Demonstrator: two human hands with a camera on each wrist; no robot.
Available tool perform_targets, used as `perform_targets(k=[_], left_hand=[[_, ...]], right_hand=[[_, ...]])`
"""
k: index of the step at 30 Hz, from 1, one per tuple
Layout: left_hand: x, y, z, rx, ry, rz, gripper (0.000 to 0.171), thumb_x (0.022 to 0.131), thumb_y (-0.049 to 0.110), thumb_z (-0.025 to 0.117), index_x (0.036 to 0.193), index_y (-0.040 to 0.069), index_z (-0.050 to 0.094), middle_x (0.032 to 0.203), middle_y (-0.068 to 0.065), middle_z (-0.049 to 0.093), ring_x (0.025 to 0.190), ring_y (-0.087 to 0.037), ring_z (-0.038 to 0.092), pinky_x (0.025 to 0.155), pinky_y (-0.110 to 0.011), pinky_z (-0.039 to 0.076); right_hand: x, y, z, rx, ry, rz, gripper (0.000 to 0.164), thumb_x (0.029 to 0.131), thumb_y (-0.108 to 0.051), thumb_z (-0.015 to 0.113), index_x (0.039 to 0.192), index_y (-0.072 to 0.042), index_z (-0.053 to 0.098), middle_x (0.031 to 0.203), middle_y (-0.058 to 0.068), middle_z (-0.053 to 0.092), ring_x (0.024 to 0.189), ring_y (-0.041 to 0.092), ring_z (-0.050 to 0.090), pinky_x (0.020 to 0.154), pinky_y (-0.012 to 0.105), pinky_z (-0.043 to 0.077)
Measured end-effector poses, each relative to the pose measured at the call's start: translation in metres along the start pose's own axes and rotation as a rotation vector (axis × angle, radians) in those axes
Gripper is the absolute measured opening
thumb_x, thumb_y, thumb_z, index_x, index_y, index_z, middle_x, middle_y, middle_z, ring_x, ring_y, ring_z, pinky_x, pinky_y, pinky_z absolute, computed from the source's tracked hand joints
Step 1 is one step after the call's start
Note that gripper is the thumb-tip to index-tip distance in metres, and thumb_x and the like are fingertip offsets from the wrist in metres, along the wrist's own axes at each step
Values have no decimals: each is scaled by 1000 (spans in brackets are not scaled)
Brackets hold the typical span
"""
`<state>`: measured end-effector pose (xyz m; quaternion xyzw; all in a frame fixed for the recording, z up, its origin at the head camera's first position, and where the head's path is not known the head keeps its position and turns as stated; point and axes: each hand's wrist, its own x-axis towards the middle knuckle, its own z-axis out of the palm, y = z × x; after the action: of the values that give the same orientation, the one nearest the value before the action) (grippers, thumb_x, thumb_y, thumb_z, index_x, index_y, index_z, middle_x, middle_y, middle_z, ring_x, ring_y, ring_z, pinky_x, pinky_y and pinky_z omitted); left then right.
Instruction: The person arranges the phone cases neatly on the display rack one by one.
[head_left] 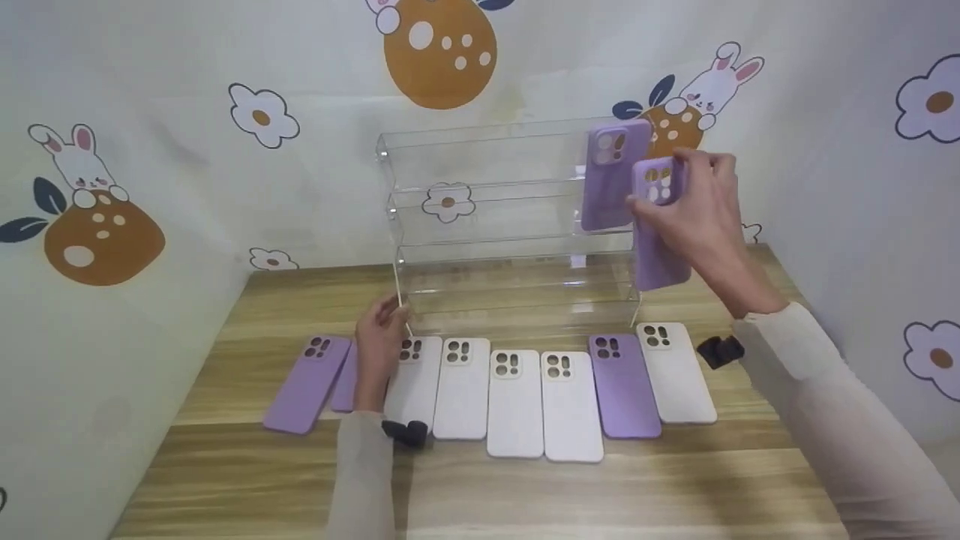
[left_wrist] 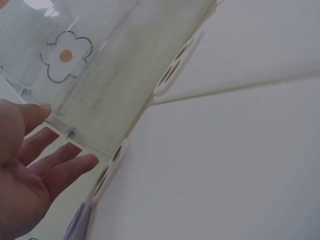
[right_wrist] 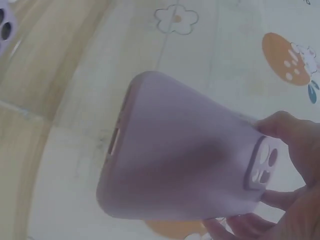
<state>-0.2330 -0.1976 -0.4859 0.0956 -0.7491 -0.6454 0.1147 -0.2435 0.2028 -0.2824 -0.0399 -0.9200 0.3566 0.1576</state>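
My right hand point(head_left: 705, 214) grips a purple phone case point(head_left: 660, 259) near its camera cutouts, thumb on one long edge and fingers on the other. In the right wrist view the case point(right_wrist: 170, 155) is tilted, its plain back showing. Right behind it, another purple case point(head_left: 611, 184) leans upright at the right end of a clear tiered display rack point(head_left: 510, 214). At the rack's lower left my left hand point(head_left: 379, 337) holds the side panel's edge. In the left wrist view the thumb and fingers point(left_wrist: 65, 170) lie on either side of that edge.
In front of the rack lies a row of cases: several white ones point(head_left: 515, 412), a purple one point(head_left: 628, 397) and a white one point(head_left: 681, 382) at the right. Purple cases point(head_left: 300, 394) lie at the left, one partly hidden by my left hand. A patterned backdrop surrounds the wooden table point(head_left: 480, 495).
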Motion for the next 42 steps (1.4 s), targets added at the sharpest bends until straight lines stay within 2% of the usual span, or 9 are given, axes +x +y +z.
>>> perform_targets(k=[4, 7, 9, 11, 21, 23, 26, 33, 42], left_hand=[[-1, 0, 1, -20, 11, 3, 38, 98, 14, 64, 135, 4, 58, 139, -18, 62, 120, -32, 65, 93, -36, 61], [-1, -1, 1, -5, 18, -3, 36, 98, 17, 65, 132, 8, 62, 134, -15, 66, 100, -29, 70, 74, -28, 63], [-1, -2, 0, 4, 20, -7, 36, 97, 21, 66, 131, 9, 63, 132, -14, 68, 89, -27, 68, 62, -25, 59], [-1, -2, 0, 11, 23, -9, 36, 97, 22, 67, 131, 10, 64, 131, -14, 68, 85, -26, 67, 58, -24, 55], [3, 2, 5, -49, 29, -7, 36, 97, 12, 65, 132, 4, 61, 134, -20, 65, 116, -33, 67, 87, -34, 62], [3, 2, 5, -54, 27, -9, 36, 97, 10, 65, 132, 3, 61, 134, -21, 64, 115, -34, 67, 86, -34, 62], [1, 1, 2, -39, 30, -12, 35, 97, 13, 65, 132, 5, 62, 133, -20, 65, 106, -32, 69, 75, -29, 62], [0, -1, 0, -38, 20, 7, 37, 98, 15, 65, 132, 4, 61, 135, -20, 64, 117, -33, 66, 88, -33, 61], [1, -2, 1, -29, 24, -23, 37, 98, 15, 64, 133, 3, 61, 134, -19, 65, 112, -28, 67, 78, -28, 62]], right_hand=[[9, -25, 2, 64, 51, -31, 86, 83, -37, 78, 153, -10, 35, 147, 22, 32, 128, 35, 43, 109, 55, 49], [15, -41, 6, 108, 86, -57, 85, 83, -36, 78, 152, -10, 37, 145, 20, 33, 128, 32, 43, 108, 51, 50], [19, -52, 10, 126, 111, -70, 84, 82, -36, 78, 151, -10, 38, 145, 18, 33, 128, 30, 42, 109, 47, 50], [22, -62, 14, 138, 138, -81, 83, 82, -36, 77, 150, -10, 38, 144, 17, 34, 127, 27, 42, 108, 43, 50], [38, -101, 36, 159, 241, -82, 83, 84, -47, 73, 151, -18, 35, 143, 7, 33, 127, 19, 44, 101, 28, 51], [39, -105, 42, 148, 266, -77, 83, 84, -51, 72, 152, -20, 34, 143, 6, 34, 126, 18, 46, 98, 25, 51], [41, -109, 52, 174, 300, -89, 82, 84, -50, 73, 151, -19, 35, 142, 6, 35, 125, 17, 45, 98, 20, 47], [44, -112, 71, 285, 337, -140, 80, 86, -40, 77, 149, -15, 36, 142, 7, 31, 134, 18, 35, 105, 12, 42], [40, -103, 95, 209, 347, -142, 78, 85, -39, 77, 148, -15, 37, 142, 9, 33, 134, 21, 35, 110, 18, 37]])
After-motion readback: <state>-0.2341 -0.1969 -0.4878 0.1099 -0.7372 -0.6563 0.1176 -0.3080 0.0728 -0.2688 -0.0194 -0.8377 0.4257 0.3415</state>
